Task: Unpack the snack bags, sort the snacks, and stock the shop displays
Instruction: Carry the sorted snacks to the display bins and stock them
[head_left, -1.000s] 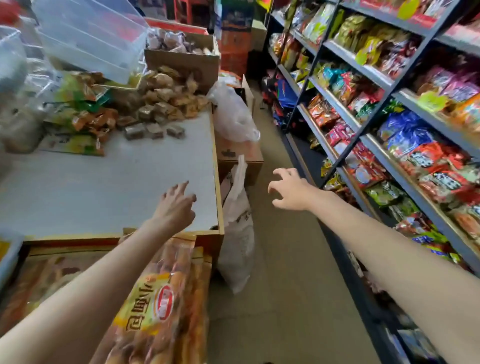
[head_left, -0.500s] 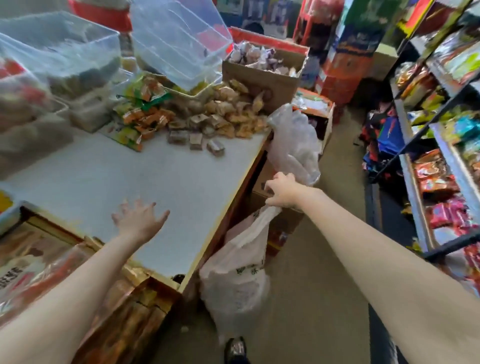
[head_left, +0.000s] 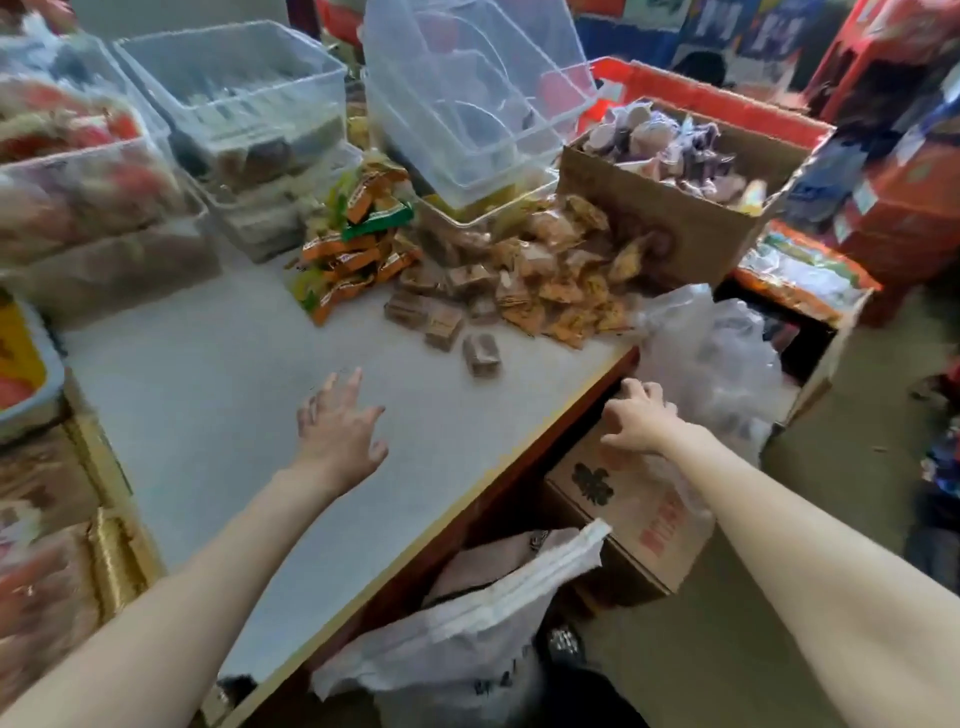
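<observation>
My left hand (head_left: 337, 428) hovers over the bare white table (head_left: 197, 395) with its fingers spread and nothing in it. My right hand (head_left: 640, 415) is just past the table's right edge, fingers curled, against a clear plastic bag (head_left: 717, 358); a grip on it is not plainly visible. A white snack bag (head_left: 467, 623) slumps on the floor below the table edge, its top loose. Loose snacks lie at the table's back: orange-green packs (head_left: 353, 260), brown squares (head_left: 447, 317) and tan packets (head_left: 566, 296).
Clear plastic bins (head_left: 249, 104) stand at the back left, and one (head_left: 467, 93) leans tilted. A cardboard box (head_left: 675, 228) holds purple-wrapped snacks. Another printed carton (head_left: 644, 525) sits under my right hand. Bagged goods (head_left: 47, 582) are stacked at the left.
My right hand has let go of the white bag's top and moved up beside the clear bag. The view has swung left, away from the shelves. My left hand stays spread over the table.
</observation>
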